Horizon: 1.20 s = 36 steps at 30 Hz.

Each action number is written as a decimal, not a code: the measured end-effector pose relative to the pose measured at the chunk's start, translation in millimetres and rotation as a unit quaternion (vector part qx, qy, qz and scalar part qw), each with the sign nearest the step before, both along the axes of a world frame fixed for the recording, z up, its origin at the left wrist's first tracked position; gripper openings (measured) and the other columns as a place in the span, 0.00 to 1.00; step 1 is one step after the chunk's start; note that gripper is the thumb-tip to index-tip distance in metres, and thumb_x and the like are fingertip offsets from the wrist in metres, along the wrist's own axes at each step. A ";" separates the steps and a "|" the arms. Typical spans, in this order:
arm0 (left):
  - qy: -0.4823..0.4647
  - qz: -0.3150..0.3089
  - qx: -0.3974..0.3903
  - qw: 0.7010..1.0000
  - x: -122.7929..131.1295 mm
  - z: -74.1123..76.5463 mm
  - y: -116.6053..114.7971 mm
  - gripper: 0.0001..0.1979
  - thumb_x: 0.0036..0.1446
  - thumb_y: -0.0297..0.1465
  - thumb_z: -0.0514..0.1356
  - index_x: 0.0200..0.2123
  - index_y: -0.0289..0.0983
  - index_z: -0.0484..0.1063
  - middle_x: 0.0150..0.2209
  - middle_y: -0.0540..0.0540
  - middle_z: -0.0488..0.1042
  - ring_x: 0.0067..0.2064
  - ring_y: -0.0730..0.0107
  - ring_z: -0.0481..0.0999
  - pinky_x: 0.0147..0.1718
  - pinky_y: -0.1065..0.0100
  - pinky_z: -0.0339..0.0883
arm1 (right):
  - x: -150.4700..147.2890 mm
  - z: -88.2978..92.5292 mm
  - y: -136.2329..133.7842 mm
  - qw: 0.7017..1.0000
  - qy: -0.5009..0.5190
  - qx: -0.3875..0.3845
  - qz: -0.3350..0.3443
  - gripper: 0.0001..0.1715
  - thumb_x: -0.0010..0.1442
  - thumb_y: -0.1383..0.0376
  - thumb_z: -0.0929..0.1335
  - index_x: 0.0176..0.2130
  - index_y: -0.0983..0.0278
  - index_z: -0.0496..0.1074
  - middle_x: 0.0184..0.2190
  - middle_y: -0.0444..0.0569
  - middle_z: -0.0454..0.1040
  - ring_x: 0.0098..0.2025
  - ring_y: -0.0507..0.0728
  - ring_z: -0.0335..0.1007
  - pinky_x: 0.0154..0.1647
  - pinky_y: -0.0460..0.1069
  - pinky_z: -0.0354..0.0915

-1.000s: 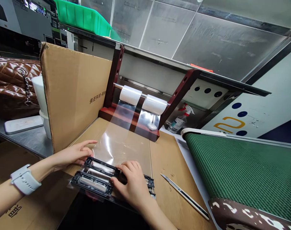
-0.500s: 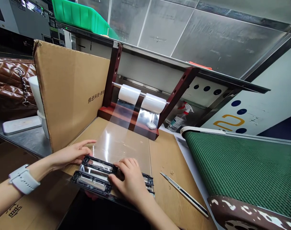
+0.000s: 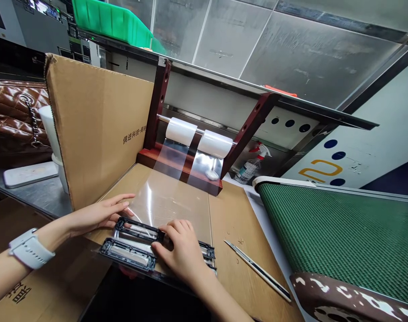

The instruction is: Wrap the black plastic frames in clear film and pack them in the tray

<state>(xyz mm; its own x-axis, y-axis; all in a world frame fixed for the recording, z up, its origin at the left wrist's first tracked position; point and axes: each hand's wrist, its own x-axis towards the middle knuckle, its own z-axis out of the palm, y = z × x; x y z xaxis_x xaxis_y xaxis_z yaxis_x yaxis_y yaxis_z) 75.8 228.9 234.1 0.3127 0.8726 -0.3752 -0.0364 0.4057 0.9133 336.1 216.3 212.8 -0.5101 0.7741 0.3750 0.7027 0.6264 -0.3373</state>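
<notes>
Fingers of the right hand curl together over black plastic frames, the left hand lying open beside them.

The frames sit in two rows on clear film drawn from two white rolls on a metal rod. The right fingers press together on the upper frame, thumb against its edge; the left fingers are spread, not pinching anything, tips near the film's left edge. Even, flat pressure seems best for avoiding wrinkles under the frames. A cardboard panel stands close on the left. On the right, open tabletop runs to a utility knife and a green conveyor belt. The tabletop's near edge lies just below the frames.
</notes>
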 end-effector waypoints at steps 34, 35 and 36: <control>0.291 0.041 0.426 0.856 66.1 -18.0 -8.6 0.20 0.59 0.49 0.51 0.46 0.48 0.74 0.51 0.49 0.77 0.54 0.54 0.73 0.48 0.59 0.72 | 210.6 -41.7 -34.2 0.966 0.044 0.050 -0.251 0.14 0.66 0.62 0.59 0.41 0.65 0.69 0.38 0.55 0.75 0.42 0.61 0.73 0.43 0.56 0.71; 0.307 0.013 0.459 0.834 67.9 -21.2 -9.3 0.19 0.60 0.48 0.50 0.45 0.48 0.75 0.50 0.48 0.77 0.54 0.55 0.73 0.50 0.58 0.70 | 209.5 -39.8 -34.2 0.966 0.047 0.050 -0.250 0.13 0.66 0.62 0.59 0.42 0.65 0.68 0.37 0.55 0.75 0.41 0.60 0.74 0.42 0.55 0.71; 0.331 -0.021 0.488 0.807 69.6 -24.2 -9.7 0.19 0.61 0.47 0.50 0.45 0.49 0.75 0.51 0.48 0.77 0.55 0.55 0.73 0.52 0.57 0.68 | 207.6 -37.4 -34.3 0.967 0.050 0.048 -0.245 0.12 0.66 0.62 0.59 0.44 0.65 0.68 0.38 0.54 0.76 0.41 0.60 0.74 0.42 0.54 0.71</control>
<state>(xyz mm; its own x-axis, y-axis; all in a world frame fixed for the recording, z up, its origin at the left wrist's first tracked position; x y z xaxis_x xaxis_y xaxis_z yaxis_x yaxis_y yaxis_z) 145.4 219.2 209.9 0.3619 0.8474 0.3886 0.5856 -0.5310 0.6125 543.7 182.0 175.4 -0.0483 0.8726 0.4860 0.8903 0.2582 -0.3752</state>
